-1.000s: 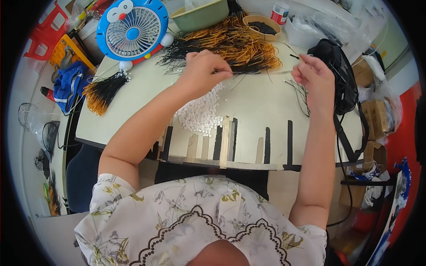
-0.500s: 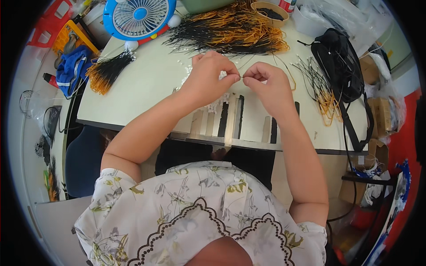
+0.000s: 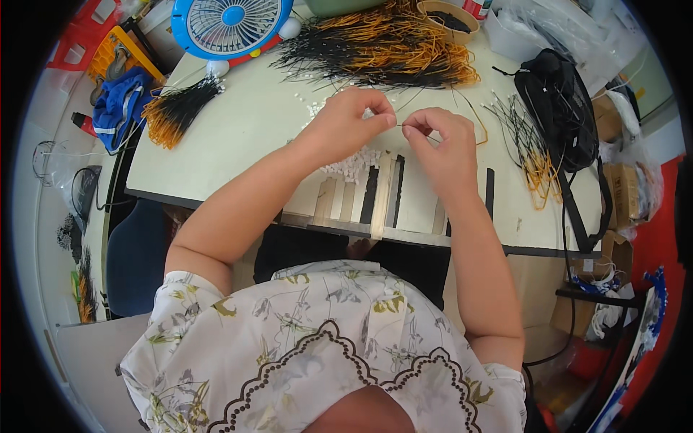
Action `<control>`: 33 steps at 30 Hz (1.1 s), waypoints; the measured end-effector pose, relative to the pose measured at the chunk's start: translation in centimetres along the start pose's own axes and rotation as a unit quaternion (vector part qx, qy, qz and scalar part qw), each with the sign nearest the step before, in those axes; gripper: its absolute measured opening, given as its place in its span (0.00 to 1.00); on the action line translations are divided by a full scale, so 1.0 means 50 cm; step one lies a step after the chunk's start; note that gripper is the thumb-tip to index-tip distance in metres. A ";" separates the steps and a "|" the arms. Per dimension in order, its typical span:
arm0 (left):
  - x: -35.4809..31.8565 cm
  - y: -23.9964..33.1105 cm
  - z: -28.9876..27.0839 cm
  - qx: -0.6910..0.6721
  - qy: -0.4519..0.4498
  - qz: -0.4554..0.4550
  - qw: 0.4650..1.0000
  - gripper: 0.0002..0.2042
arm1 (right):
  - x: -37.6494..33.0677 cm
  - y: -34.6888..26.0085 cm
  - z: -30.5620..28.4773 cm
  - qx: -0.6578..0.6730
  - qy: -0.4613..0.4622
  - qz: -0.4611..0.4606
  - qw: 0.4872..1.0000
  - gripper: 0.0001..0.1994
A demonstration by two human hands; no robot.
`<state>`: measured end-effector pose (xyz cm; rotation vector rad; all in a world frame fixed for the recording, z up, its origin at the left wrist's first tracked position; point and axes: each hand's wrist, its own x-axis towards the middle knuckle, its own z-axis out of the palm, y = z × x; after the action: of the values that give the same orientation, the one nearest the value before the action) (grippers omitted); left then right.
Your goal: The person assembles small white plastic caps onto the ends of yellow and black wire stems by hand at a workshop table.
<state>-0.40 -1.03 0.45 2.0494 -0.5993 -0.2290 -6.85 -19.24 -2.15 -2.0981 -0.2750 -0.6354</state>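
Observation:
Above the middle of the table, my left hand (image 3: 348, 124) and my right hand (image 3: 449, 143) face each other with pinched fingertips. A thin dark wire (image 3: 400, 126) spans the small gap between them, its ends hidden in my fingers. Small white pieces (image 3: 354, 166) lie heaped below my left hand, and more are scattered behind it. Just beyond my hands spreads a large pile of black and orange wires (image 3: 382, 47). One orange strand (image 3: 483, 128) bends down beside my right hand.
A white-tipped wire bundle (image 3: 180, 110) lies at the left, below a blue fan (image 3: 231, 25). Looser wires (image 3: 535, 162) sit at the right beside a black bag (image 3: 554, 108). Dark and tan strips (image 3: 379, 198) line the near edge. A bowl (image 3: 449, 23) stands at the back.
My fingertips have drawn slightly apart, and more of the thin wire shows between them. The whole view has shifted a little, uncovering more of the white pieces.

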 end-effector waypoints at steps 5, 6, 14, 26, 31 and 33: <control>0.068 -0.024 -0.001 0.247 0.107 0.165 0.949 0.04 | -0.004 -0.001 -0.014 0.025 0.018 0.078 0.996 0.05; 0.085 -0.032 0.005 0.290 0.106 0.176 0.935 0.03 | -0.002 -0.003 -0.016 0.042 0.018 0.113 0.993 0.05; 0.101 -0.007 0.034 0.359 0.088 0.192 0.909 0.02 | -0.006 -0.004 -0.016 0.083 0.014 0.143 0.986 0.03; -0.004 0.010 0.010 -0.341 -0.037 -0.033 0.939 0.07 | -0.010 -0.017 -0.023 0.103 0.004 0.133 0.986 0.04; -0.011 -0.003 0.014 -0.411 -0.030 -0.046 0.910 0.08 | -0.009 -0.015 -0.020 0.081 0.003 0.084 0.993 0.04; -0.012 -0.010 0.012 -0.409 -0.030 -0.042 0.911 0.08 | -0.005 -0.021 -0.020 0.097 -0.012 0.101 0.990 0.04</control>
<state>-1.00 -0.95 -0.35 1.2519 -0.3578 -0.5019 -7.83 -19.44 -1.07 -1.9179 -0.1306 -0.4442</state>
